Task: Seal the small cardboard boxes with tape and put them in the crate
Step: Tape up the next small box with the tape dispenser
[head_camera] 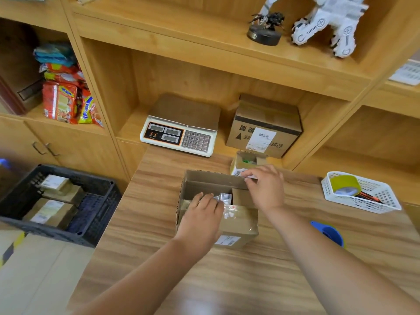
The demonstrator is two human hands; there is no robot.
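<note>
The small cardboard box (236,221) sits in the middle of the table (159,258), its flaps open. We press our left hand (202,214), fingers flat, on its near flap and the silvery packet (223,197) inside. Our right hand (267,187) curls its fingers over the far flap's end. The black crate (100,201) stands to the left, below the table, holding sealed boxes (52,212).

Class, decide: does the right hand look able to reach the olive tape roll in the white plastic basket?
Probably yes: the olive tape roll lies exposed in the open-topped white plastic basket, and only wooden tabletop separates it from the right hand.
</note>
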